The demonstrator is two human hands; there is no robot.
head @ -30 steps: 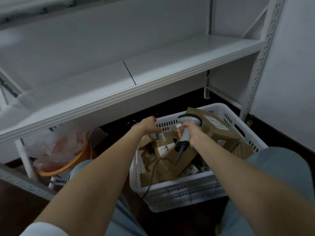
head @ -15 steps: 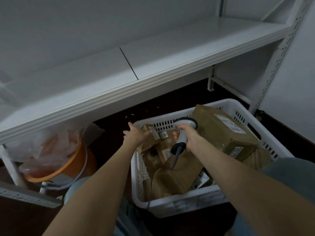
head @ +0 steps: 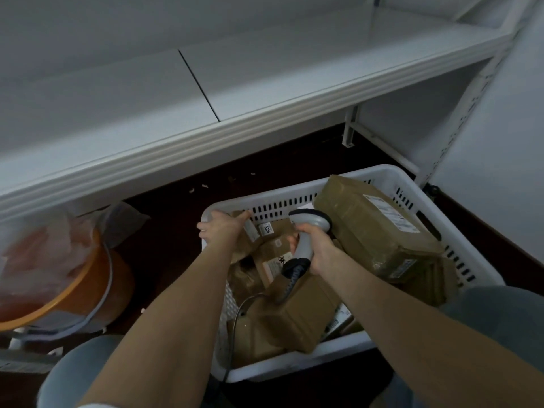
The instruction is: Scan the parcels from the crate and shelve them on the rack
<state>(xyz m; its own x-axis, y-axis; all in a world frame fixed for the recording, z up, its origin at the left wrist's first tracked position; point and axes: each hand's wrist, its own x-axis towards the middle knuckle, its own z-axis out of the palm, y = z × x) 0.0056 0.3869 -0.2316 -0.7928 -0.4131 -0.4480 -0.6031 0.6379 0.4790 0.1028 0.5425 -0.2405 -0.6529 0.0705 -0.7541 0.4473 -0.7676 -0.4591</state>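
Observation:
A white slotted crate (head: 297, 368) on the dark floor holds several brown parcels. My left hand (head: 220, 228) grips a small brown parcel (head: 245, 241) at the crate's back left corner. My right hand (head: 316, 251) holds a grey corded barcode scanner (head: 309, 228) by its handle, its head over the small labelled parcels (head: 275, 254) in the middle. A large tape-wrapped box (head: 374, 228) with a white label lies along the crate's right side. The white rack shelf (head: 265, 69) runs above and behind the crate.
An orange bucket (head: 73, 293) lined with a plastic bag stands on the floor to the left, under the shelf. The rack's perforated upright (head: 459, 119) rises at the right, next to a white wall. My knees frame the bottom of the view.
The view has tilted down toward the crate. My left hand has shifted to the crate's back left corner and closed on the small parcel. The scanner stays over the middle parcels.

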